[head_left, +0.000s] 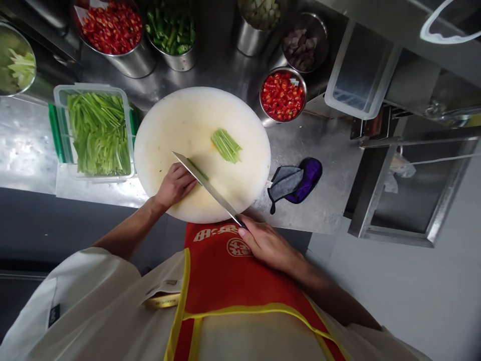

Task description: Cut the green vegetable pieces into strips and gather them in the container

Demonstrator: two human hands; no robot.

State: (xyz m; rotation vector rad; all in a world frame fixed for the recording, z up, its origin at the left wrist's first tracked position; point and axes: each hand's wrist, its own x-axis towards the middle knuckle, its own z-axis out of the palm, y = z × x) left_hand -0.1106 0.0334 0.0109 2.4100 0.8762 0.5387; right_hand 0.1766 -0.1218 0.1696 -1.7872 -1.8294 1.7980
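Note:
My right hand is closed round the dark handle of a kitchen knife. Its long blade slants up and left across the round white cutting board. Beside the blade, my left hand rests on the board with fingers curled together, seemingly pressing a green stalk partly hidden by hand and blade. A thin green piece shows along the blade's far side. Further right on the board lies a small bundle of cut pale-green stalk strips.
Left of the board, a clear plastic box holds many green strips. Steel containers with chopped red chillies, green peppers and more red chillies stand behind. A purple-grey cloth item lies at right, near a sink.

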